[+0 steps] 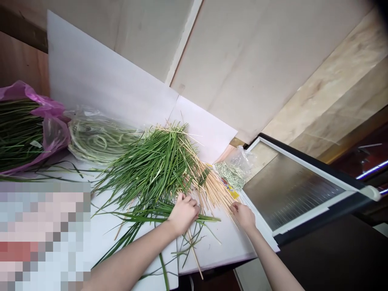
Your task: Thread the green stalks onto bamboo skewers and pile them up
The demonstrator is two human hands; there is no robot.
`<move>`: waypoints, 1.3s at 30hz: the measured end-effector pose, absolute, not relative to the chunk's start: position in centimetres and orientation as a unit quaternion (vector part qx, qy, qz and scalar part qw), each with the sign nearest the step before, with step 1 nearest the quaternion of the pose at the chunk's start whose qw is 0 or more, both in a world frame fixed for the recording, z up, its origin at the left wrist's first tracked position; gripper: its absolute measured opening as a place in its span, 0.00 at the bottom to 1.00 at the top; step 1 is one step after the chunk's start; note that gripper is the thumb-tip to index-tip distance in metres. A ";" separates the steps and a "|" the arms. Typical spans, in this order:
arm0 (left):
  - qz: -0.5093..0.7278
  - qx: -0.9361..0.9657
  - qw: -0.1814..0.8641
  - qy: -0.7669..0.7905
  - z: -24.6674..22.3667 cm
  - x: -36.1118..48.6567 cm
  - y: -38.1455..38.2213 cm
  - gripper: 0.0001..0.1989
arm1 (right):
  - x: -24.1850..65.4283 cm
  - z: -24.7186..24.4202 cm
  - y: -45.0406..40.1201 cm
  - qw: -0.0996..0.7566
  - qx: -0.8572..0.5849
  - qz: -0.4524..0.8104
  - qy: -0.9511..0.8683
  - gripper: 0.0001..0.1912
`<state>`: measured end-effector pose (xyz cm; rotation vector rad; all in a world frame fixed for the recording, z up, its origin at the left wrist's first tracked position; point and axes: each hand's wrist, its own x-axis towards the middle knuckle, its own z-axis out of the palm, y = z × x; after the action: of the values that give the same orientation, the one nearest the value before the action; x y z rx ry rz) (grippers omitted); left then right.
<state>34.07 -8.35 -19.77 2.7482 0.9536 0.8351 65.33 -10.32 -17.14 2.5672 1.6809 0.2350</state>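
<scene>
My left hand (184, 213) is closed round a small bunch of long, flat green chives (209, 218), whose ends stick out to the right. Just behind it lies a large heap of skewered chives (151, 165). Bare bamboo skewers (216, 186) fan out from the heap toward the right. At their near ends, my right hand (243, 216) has its fingers pinched on a bamboo skewer; the fingertips are partly hidden. One more skewer (196, 258) points toward the table's front edge, with loose chive bits (189, 242) across it.
Along the back stand a pink bag (56, 131) of long green stems and a clear bag (103, 137) of pale green coils. A small clear bag (232, 171) sits behind the skewers. The glass-panelled frame (297, 190) borders the white table (218, 246) on the right.
</scene>
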 end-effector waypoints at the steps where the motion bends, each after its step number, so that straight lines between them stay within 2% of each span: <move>1: 0.276 0.907 0.057 0.314 -19.7 34.1 -8.4 0.05 | 65.5 -17.4 -10.8 0.028 0.834 0.077 0.545 0.10; 6: 0.285 0.904 0.048 0.315 -19.7 34.2 -8.5 0.05 | 66.1 -18.5 -12.7 -0.003 0.840 0.077 0.537 0.09; 10: 0.281 0.905 0.056 0.315 -19.9 34.3 -8.4 0.04 | 66.3 -18.9 -12.8 -0.067 0.844 0.068 0.528 0.09; 13: 0.273 0.907 0.058 0.316 -20.0 34.3 -8.4 0.04 | 65.9 -18.4 -12.9 -0.161 0.839 0.063 0.516 0.09; 17: 0.271 0.907 0.060 0.317 -20.0 34.3 -8.4 0.04 | 64.2 -17.6 -14.8 -0.343 0.801 0.042 0.489 0.13; 20: 0.268 0.907 0.064 0.319 -20.0 34.3 -8.3 0.04 | 61.6 -18.1 -18.0 -0.457 0.752 -0.030 0.474 0.18; 22: 0.262 0.908 0.064 0.319 -20.0 34.3 -8.3 0.04 | 59.4 -19.1 -20.4 -0.498 0.722 -0.097 0.471 0.19; 31: 0.241 0.914 0.049 0.322 -19.7 34.1 -8.6 0.05 | 53.8 -23.2 -24.5 -0.572 0.655 -0.294 0.396 0.25; 39: 0.150 0.939 0.018 0.309 -17.2 35.5 -8.9 0.07 | 54.7 -23.3 -22.6 -0.615 0.641 -0.244 0.388 0.22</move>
<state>35.51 -8.95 -17.18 2.9161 0.9606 0.4657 54.72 -22.62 -23.27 3.6325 2.1989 -1.3840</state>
